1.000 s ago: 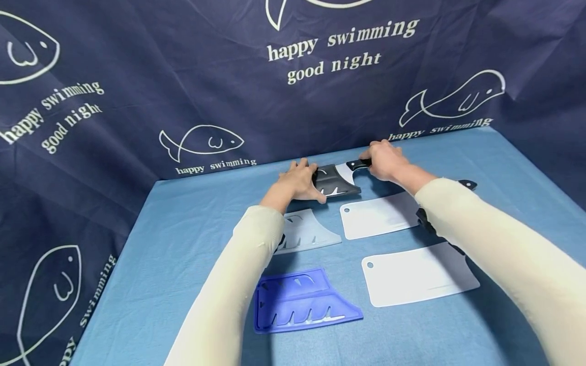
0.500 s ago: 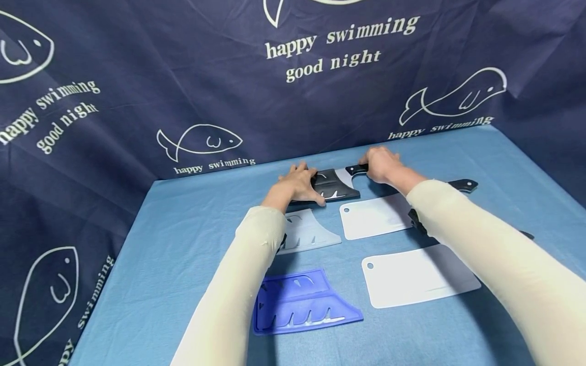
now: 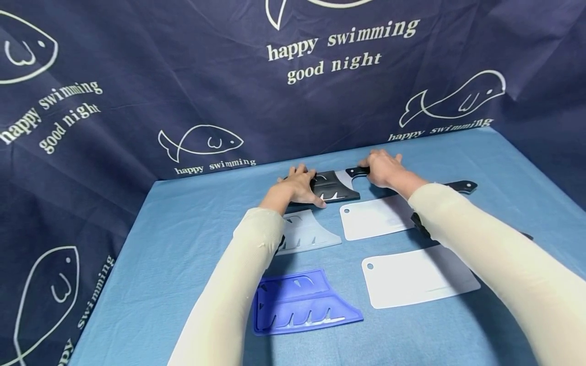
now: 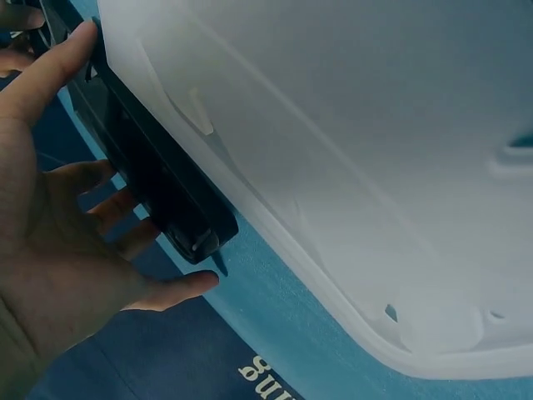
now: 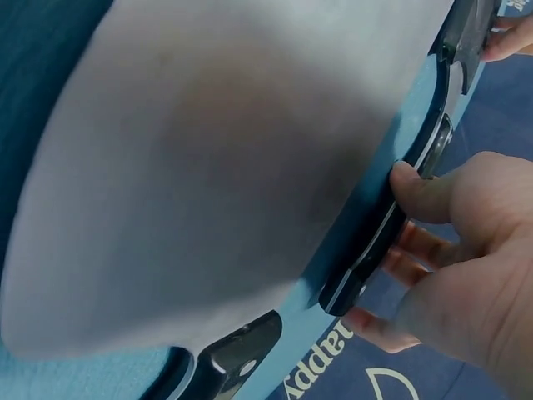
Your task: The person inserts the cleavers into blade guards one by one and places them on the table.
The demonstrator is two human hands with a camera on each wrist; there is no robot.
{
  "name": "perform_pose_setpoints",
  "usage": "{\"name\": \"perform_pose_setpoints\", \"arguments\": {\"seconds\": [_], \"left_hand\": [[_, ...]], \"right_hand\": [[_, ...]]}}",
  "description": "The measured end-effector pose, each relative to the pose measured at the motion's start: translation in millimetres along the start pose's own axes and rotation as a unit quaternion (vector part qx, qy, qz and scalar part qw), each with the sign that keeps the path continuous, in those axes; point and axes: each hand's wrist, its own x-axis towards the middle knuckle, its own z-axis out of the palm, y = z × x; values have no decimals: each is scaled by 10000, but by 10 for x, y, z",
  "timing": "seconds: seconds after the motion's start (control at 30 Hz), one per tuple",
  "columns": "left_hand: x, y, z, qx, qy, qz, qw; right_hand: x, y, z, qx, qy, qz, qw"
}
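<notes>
A cleaver sits with its blade inside a black blade sheath at the back of the table; a strip of blade shows between sheath and black handle. My left hand spans the sheath's closed end, thumb on the near edge and spread fingers over the far one. In the left wrist view the sheath lies between thumb and fingers. With thumb and fingers my right hand grips the handle, and the right wrist view shows the thumb pressed on the handle. The left palm hides the sheath's left end.
Nearer lie a translucent white sheath and a blue sheath. Beside them are two more cleavers, one with a bare blade and one closer blade, partly under the right sleeve. A dark printed curtain hangs behind the table.
The cleaver's handle end and the right hand have come down slightly, and the sheathed cleaver now looks flatter on the cloth. The left hand has barely moved.
</notes>
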Motion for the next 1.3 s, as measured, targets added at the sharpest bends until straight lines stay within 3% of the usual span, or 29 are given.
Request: {"name": "perform_pose_setpoints", "arguments": {"seconds": [0.13, 0.37, 0.63, 0.83, 0.97, 1.13, 1.3], "left_hand": [[-21, -16, -22, 35, 11, 47, 10000], [-76, -99, -97, 23, 180, 172, 9997], [-286, -207, -118, -14, 658, 666, 9956], [-542, -279, -31, 56, 1088, 1072, 9883], [-713, -302, 65, 97, 1393, 1258, 9822], [-881, -341, 200, 6, 1736, 1287, 9764], [-1016, -408, 337, -46, 1647, 1240, 9785]], "right_hand": [[-23, 24, -2, -113, 11, -56, 9999], [-90, 83, -56, -277, 369, -453, 9979], [-409, 122, -170, -201, 673, -859, 9938], [-733, 210, -233, -203, 938, -1233, 9877], [-884, 315, -293, -217, 1000, -1267, 9867], [-980, 481, -339, -128, 822, -1136, 9900], [-1042, 667, -324, -92, 425, -992, 9941]]}}
